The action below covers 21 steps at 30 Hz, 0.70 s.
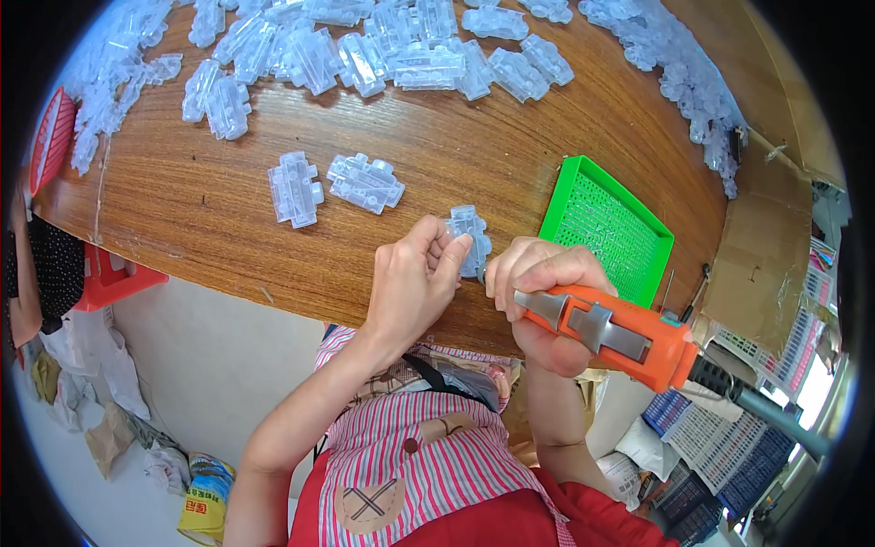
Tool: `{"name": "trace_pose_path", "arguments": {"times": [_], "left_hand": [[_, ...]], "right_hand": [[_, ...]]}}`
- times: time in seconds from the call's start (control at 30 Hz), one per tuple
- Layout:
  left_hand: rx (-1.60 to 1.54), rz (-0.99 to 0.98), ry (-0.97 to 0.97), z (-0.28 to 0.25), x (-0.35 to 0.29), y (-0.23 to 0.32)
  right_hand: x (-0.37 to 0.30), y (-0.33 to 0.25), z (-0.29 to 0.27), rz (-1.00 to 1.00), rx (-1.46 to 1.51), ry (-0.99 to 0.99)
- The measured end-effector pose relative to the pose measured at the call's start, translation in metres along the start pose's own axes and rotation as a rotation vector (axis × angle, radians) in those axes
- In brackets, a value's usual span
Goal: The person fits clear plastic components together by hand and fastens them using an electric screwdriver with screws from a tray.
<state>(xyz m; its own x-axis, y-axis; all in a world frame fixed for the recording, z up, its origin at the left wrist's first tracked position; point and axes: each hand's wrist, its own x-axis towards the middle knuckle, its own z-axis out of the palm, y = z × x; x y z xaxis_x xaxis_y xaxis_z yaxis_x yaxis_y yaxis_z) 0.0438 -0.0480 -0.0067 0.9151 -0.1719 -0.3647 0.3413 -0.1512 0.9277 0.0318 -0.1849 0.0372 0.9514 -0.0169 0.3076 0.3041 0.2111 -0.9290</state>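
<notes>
At the table's near edge, my left hand (410, 278) pinches a clear plastic part (468, 239) between thumb and fingers, keeping it on the wood. My right hand (551, 273) is wrapped round an orange electric screwdriver (629, 335) with a metal lever and a black cable. Its fingertips are close to the part's right side. Whether the tool's tip touches the part is hidden by the fingers. Two more clear plastic parts, one (295, 190) upright in view and another (366, 183) tilted, lie to the left of my hands.
A green tray (558, 208) with small shiny pieces stands on the wooden table (182, 201), right of my hands. Heaps of clear parts (401, 55) cover the far side, with more at the right edge (674, 73). Cardboard (756, 264) borders the right. Another person's arm (23, 273) shows at left.
</notes>
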Motion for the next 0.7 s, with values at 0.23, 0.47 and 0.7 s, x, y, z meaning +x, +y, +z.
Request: {"name": "trace_pose_path", "arguments": {"times": [0.23,0.47,0.7], "left_hand": [[0.079,0.051,-0.01,-0.002,-0.002,-0.001],[0.397,0.086,0.203,-0.044,-0.001,0.01],[0.836,0.481,0.15,-0.022,-0.034,0.039]], "right_hand": [[0.0,0.0,-0.006,0.044,-0.052,-0.119],[0.035,-0.047,-0.025,-0.109,0.139,0.012],[0.025,-0.049,-0.049,-0.087,-0.019,0.246]]}}
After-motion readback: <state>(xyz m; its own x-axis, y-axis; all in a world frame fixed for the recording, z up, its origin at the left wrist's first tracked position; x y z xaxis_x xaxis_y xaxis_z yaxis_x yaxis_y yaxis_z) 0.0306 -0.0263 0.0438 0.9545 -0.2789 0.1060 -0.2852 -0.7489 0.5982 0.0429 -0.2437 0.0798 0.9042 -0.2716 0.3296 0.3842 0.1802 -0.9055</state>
